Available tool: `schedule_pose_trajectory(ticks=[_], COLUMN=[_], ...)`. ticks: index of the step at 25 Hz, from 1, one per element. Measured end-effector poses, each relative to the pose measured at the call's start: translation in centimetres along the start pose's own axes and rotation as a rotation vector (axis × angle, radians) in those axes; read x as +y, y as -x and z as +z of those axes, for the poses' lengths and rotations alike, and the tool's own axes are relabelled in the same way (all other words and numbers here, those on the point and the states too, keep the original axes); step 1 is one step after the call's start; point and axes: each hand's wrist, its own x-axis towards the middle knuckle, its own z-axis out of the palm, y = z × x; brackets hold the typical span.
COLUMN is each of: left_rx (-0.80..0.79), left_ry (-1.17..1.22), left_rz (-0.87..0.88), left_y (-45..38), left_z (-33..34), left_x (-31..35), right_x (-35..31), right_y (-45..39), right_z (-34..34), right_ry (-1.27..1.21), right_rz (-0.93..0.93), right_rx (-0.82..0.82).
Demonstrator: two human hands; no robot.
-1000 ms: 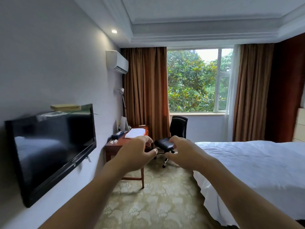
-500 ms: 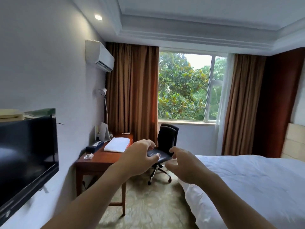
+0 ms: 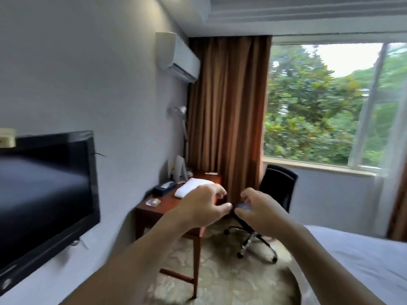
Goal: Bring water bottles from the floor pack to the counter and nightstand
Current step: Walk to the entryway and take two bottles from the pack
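Note:
No water bottle, floor pack, counter or nightstand shows in the head view. Both arms stretch out in front of me at chest height. My left hand point(image 3: 202, 208) is loosely curled, thumb and fingers apart, with nothing in it. My right hand point(image 3: 257, 212) mirrors it a few centimetres to the right, fingers bent and apart; a faint bluish blur by its fingertips looks like the chair seat behind. The two hands nearly touch at the thumbs, in front of the wooden desk's point(image 3: 163, 205) right corner.
The desk carries a folded white towel point(image 3: 191, 188), a dark tissue box point(image 3: 164, 188) and a glass dish point(image 3: 152, 202). A black office chair point(image 3: 277, 188) stands by the brown curtain point(image 3: 229, 119). A wall TV point(image 3: 44, 188) is left, a white bed point(image 3: 363, 260) right, patterned carpet between.
The view has swung left and closer to the desk; the bed slid toward the right edge. Both hands stay raised together and have drawn slightly nearer each other.

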Motion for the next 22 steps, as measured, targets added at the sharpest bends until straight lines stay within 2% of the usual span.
schedule_pose_trajectory(ticks=[3, 5, 10, 13, 16, 19, 22], left_rx=[0.052, 0.086, 0.213, 0.333, 0.468, 0.567, 0.763], left_ry=[-0.106, -0.111, -0.194, -0.297, -0.417, -0.541, -0.631], left_rz=[-0.083, -0.156, -0.341, -0.505, -0.677, -0.847, -1.031], left_y=[-4.1, -5.7, -3.3, 2.2, 10.3, 20.5, 31.6], left_z=[-0.8, -1.7, -5.9, -11.6, -18.1, -23.5, -26.5], left_x=[-2.5, -4.4, -10.0, -14.0, -16.8, -17.1, -16.0], right_x=[0.1, -0.8, -7.2, -15.3, -26.3, -37.5, -47.2], right_y=[-6.6, -10.0, -15.4, -16.5, -14.8, -9.9, -2.5], right_z=[1.7, 2.7, 5.9, 8.1, 9.9, 11.9, 14.0], right_ry=[0.059, -0.009, -0.09, -0.173, -0.253, -0.42, -0.521], right_rz=[-0.09, -0.129, -0.31, -0.461, -0.691, -0.893, -1.099], right_rx=[-0.016, -0.016, -0.104, -0.162, -0.23, -0.297, -0.389])
